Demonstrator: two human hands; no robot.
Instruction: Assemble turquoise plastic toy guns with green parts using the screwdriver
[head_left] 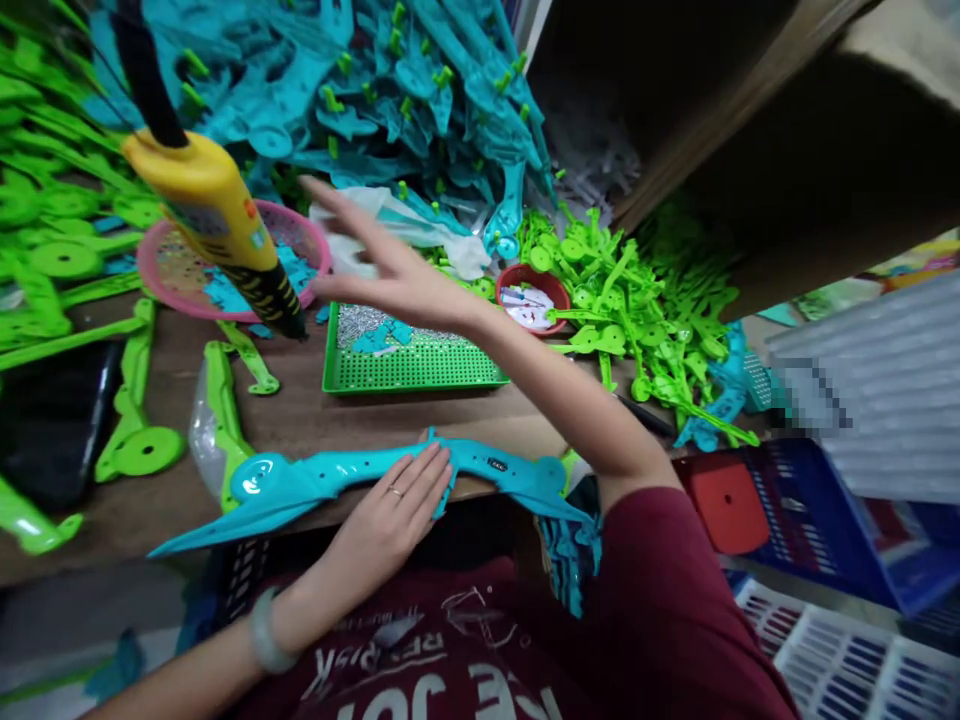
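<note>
Left hand point(397, 500) flat, fingers straight and together, laid over the middle of the blue bow-shaped part point(315, 477). Part lies crosswise along the front of the table point(304, 412), close to the person; its pointed left tip is near the front edge, and the middle stub and right end reach past that edge.

Right hand point(401, 280) empty, fingers spread, raised above the green tray point(420, 372), fingertips just beside the yellow power tool point(217, 205). Tool hangs tip down from a black cord point(146, 75), in front of the pink basket point(178, 303); basket and tray both hold small blue pieces.

Open room: a strip of bare wood between the tray's front wall and the blue part. Tighter at the left, where a light-green arm piece point(225, 415) meets the blue part's round end and a flat black object point(56, 420) sits further out. Behind is crowded: blue heap point(300, 85) at the back, green heap point(637, 300) to the right, red bowl point(556, 292) between tray and green heap.
</note>
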